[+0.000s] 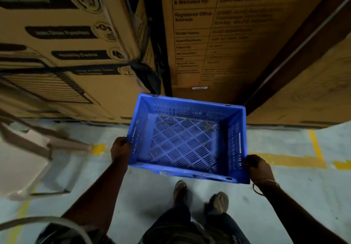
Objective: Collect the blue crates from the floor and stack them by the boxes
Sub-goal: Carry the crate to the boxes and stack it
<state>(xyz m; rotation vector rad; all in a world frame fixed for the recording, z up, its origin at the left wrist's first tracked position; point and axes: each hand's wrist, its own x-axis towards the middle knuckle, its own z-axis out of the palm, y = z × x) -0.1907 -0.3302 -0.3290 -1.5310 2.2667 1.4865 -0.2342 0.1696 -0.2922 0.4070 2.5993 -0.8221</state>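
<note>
Presently, left hand and right hand each grip a side rim of one empty blue crate, held off the floor. Cardboard boxes stand at 12 o'clock, just beyond it.

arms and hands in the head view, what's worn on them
Both forearms are bare, with no sleeves or gloves in view. The left hand wears nothing visible. By the right hand, a thin bangle circles the wrist.

Blue crate with slotted diamond lattice base; brown cardboard boxes behind it, black print; grey floor, yellow lines.
</note>
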